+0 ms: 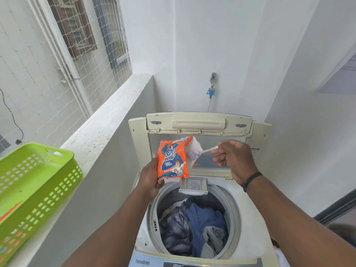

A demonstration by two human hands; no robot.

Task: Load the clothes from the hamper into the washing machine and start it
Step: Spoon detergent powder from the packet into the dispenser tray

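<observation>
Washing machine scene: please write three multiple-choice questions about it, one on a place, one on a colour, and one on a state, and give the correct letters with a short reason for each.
1. Where are the clothes?
A. in the green basket
B. in the drum of the washing machine
C. on the ledge

2. What is the main colour of the detergent packet?
A. orange
B. yellow
C. black

3. How does the lid of the washing machine stand?
A. shut flat
B. taken off
C. raised open

Answers:
1 B: the blue and checked garments lie inside the drum, while the green basket sits on the ledge.
2 A: the packet that the left hand holds is orange with blue print.
3 C: the lid stands up behind the drum, and the right hand pinches a white spoon in front of it.
</observation>
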